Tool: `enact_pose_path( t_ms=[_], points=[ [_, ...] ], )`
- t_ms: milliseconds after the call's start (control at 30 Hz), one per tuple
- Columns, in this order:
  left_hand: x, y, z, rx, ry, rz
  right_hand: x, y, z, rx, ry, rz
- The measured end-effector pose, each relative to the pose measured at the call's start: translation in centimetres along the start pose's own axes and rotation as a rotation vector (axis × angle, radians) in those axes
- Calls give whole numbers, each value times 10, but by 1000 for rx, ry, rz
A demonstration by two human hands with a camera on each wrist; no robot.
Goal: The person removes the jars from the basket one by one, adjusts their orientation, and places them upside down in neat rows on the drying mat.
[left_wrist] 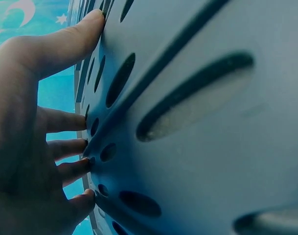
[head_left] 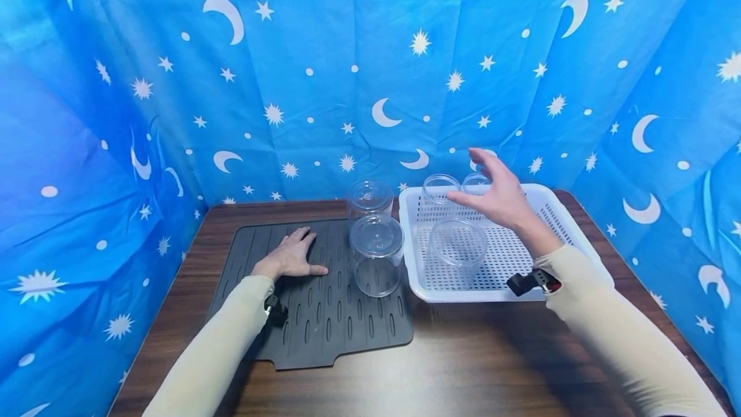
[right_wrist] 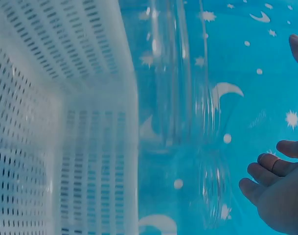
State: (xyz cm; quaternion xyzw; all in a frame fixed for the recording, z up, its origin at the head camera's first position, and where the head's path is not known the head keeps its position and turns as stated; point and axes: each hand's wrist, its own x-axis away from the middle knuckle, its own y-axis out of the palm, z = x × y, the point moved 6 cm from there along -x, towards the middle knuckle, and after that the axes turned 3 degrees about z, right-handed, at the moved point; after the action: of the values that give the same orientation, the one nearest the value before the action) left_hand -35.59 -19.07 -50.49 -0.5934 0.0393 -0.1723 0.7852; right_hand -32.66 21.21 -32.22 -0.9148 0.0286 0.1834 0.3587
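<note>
My left hand (head_left: 292, 255) rests with spread fingers on a dark grey drying mat (head_left: 324, 333); in the left wrist view its fingertips (left_wrist: 80, 166) touch the slotted surface. Two clear round jars stand on the mat's right side, a front jar (head_left: 377, 262) and a back jar (head_left: 370, 197). Over the white perforated basket (head_left: 425, 295), my right hand (head_left: 498, 195) hovers with thumb and fingers apart and nothing between them. Below it, the basket holds a near clear jar (head_left: 457, 243) and two far ones, a left jar (head_left: 441, 186) and a partly hidden right jar (head_left: 473, 184).
Mat and basket sit side by side on a brown wooden table (head_left: 451, 352). A blue cloth (head_left: 324, 31) with white moons and stars hangs close behind the table and along both sides.
</note>
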Motion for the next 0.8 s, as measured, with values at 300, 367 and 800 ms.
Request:
enact_pose_path(
  t_ms=[300,367,800],
  points=[
    [0,0,2,-4,4,-2,5,-17,34,-32,87,27],
    [1,0,2,-1,4,3,6,-20,41,-45,103,25],
    [1,0,3,-4,13,3,4,-19,68,-80,121,-23]
  ],
)
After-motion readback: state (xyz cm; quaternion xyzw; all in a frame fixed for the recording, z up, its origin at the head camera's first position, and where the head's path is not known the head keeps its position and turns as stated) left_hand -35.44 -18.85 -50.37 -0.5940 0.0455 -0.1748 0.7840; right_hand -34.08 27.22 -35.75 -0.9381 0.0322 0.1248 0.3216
